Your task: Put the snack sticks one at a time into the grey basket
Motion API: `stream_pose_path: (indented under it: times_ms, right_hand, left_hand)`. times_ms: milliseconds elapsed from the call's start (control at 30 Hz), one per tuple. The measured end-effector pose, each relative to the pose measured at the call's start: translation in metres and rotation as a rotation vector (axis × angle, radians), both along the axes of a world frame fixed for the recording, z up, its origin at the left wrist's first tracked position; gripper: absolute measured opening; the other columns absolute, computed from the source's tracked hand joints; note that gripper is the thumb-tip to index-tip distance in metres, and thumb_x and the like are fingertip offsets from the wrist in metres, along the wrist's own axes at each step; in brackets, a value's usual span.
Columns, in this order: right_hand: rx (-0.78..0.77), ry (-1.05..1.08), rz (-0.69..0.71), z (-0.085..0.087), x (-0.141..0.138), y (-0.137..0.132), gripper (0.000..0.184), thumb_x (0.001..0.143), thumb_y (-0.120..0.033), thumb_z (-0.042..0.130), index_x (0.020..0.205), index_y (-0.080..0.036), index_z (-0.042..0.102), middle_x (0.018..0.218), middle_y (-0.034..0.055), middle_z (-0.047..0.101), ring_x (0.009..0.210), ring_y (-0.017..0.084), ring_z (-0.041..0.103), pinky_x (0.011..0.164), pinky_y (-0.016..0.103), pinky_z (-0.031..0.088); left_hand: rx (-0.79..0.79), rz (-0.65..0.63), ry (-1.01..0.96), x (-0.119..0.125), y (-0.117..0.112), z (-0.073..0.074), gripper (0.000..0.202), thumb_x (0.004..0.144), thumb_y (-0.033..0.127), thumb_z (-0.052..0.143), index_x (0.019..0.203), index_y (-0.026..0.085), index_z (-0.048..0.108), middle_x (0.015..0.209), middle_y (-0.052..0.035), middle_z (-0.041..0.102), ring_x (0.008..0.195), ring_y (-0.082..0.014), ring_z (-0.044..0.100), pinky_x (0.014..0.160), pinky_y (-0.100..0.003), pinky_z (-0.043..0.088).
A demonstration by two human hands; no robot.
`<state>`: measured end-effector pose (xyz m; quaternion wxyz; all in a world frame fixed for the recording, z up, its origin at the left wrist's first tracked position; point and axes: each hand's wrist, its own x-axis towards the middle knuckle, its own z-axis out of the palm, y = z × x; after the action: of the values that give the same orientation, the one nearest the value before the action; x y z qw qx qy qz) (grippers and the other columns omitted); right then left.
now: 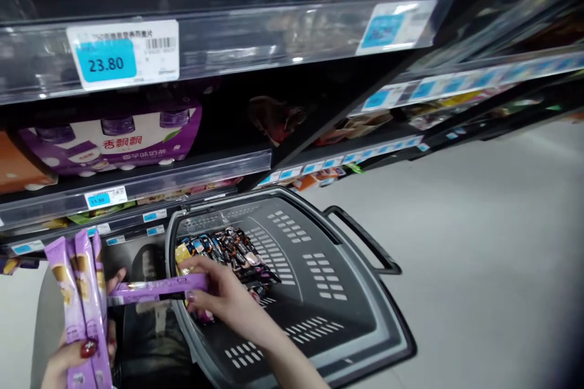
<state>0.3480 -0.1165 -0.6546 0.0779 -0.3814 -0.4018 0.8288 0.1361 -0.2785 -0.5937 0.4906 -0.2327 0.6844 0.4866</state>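
At the lower left, my left hand (68, 358) is closed around several long purple stick sachets (84, 304) that stand nearly upright. Its thumb, with a red nail, presses on their front. My right hand (223, 292) pinches the right end of one more purple stick sachet (157, 287), which lies level across the left rim of the grey shopping basket (365, 340). A fingertip (116, 279) shows by that sachet's left end, beside the bunch. Inside the basket, under my right hand, lies a heap of dark, shiny small packets (232, 249) with a yellow one among them.
Store shelves (219, 30) with price tags (123, 55) rise ahead and run off to the right. A purple multipack of cups (118, 140) stands on one shelf. The basket's black handle (360, 237) sticks out to the right over the pale floor (479, 225).
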Motion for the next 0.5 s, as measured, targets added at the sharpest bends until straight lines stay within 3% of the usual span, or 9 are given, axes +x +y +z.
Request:
stream_pose_path:
  times_ms: [133,333,500]
  right_hand:
    - [-0.137,-0.046,-0.134,0.013,-0.018,-0.012,0.030,0.071,-0.045,0.066,0.076,-0.017,0.057,0.049,-0.0018,0.058,0.041,0.011,0.052,0.043,0.022,0.040]
    - [-0.194,-0.050,-0.212,0.029,-0.018,-0.011,0.033,0.067,-0.045,0.071,0.074,-0.015,0.057,0.046,-0.0012,0.059,0.038,0.010,0.051,0.041,0.020,0.039]
    - [-0.213,-0.050,-0.235,0.037,-0.020,-0.016,0.036,0.066,-0.046,0.072,0.074,-0.014,0.057,0.045,-0.0012,0.059,0.037,0.009,0.051,0.041,0.020,0.040]
  left_hand:
    - [-0.011,0.044,-0.056,0.009,0.013,0.014,0.047,0.038,0.004,0.071,0.081,0.020,0.063,0.062,-0.0018,0.071,0.046,-0.0115,0.060,0.049,-0.018,0.051]
    - [0.204,0.104,-0.289,0.005,0.030,0.041,0.058,0.042,0.008,0.067,0.099,0.015,0.065,0.048,0.0028,0.054,0.042,-0.0093,0.047,0.040,-0.018,0.039]
    - [0.209,0.105,-0.319,-0.001,0.026,0.046,0.066,0.044,0.009,0.068,0.109,0.013,0.062,0.051,0.0017,0.053,0.046,-0.0102,0.048,0.044,-0.018,0.040]
